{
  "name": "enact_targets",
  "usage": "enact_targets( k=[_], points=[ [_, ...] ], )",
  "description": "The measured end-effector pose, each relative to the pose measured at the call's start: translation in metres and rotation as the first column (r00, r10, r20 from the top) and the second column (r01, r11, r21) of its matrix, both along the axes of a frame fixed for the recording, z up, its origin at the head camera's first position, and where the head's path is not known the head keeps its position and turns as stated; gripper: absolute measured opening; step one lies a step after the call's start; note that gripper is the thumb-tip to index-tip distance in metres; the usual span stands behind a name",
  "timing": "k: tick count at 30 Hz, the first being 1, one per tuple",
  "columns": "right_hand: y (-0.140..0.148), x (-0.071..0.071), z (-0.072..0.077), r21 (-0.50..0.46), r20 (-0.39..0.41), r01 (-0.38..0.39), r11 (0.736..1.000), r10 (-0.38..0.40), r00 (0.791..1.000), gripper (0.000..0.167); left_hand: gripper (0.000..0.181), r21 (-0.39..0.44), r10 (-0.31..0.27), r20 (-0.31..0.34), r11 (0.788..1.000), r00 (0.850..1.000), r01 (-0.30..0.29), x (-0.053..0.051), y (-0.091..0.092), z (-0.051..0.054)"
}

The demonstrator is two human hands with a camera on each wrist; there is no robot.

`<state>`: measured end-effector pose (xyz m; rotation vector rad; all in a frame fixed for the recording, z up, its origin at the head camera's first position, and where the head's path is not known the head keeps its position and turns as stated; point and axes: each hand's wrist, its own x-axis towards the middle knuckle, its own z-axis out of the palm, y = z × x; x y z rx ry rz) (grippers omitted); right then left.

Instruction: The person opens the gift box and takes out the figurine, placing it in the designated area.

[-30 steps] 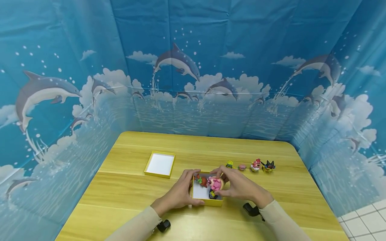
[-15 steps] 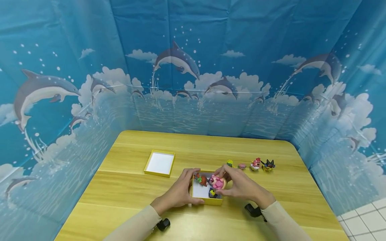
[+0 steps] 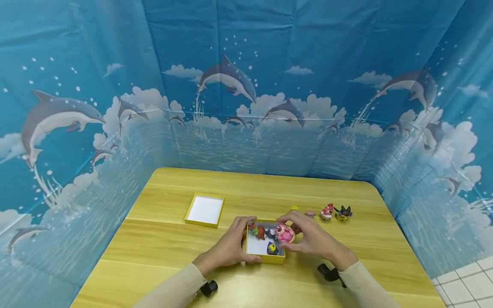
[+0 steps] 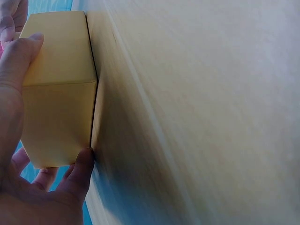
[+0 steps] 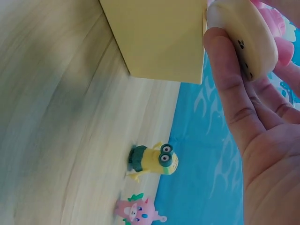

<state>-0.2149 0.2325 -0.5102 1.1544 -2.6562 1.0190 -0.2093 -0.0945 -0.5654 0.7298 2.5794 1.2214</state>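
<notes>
My left hand (image 3: 231,244) grips the left side of a yellow box (image 3: 269,259), thumb on its near wall and fingers round the far side. In the left wrist view the box (image 4: 61,112) rests on the table. My right hand (image 3: 316,240) holds a pink bear figurine (image 3: 286,234) over the box's right edge; its cream base (image 5: 253,40) shows in the right wrist view. Inside the white-lined box lie a reddish-brown figurine with green (image 3: 256,231), a dark one (image 3: 271,233) partly behind the bear, and a yellow-and-dark-blue one (image 3: 271,248).
A shallow yellow-rimmed tray or lid (image 3: 204,209) lies white inside up, back left. Behind my right hand stand a minion figurine (image 5: 150,159), a small pink figurine (image 5: 136,212), a pink one with red on top (image 3: 327,211) and a black-eared one (image 3: 343,212).
The pink bear figurine has moved right with my right hand, from above the box to its right edge. The dark figurine in the box has come into view. My left hand stays put.
</notes>
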Motion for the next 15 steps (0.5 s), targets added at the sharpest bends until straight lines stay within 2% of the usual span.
enact_targets(
  k=[6, 15],
  points=[
    [0.004, 0.003, -0.001, 0.034, -0.029, 0.062, 0.997, -0.061, 0.998, 0.069, 0.125, -0.003, 0.003, -0.015, 1.000, 1.000, -0.004, 0.000, 0.001, -0.001],
    [0.011, 0.005, -0.006, 0.015, -0.016, 0.126, 0.992, -0.126, 0.992, 0.061, 0.125, 0.000, 0.004, -0.005, 1.000, 1.000, -0.004, 0.001, 0.001, -0.001]
  ],
)
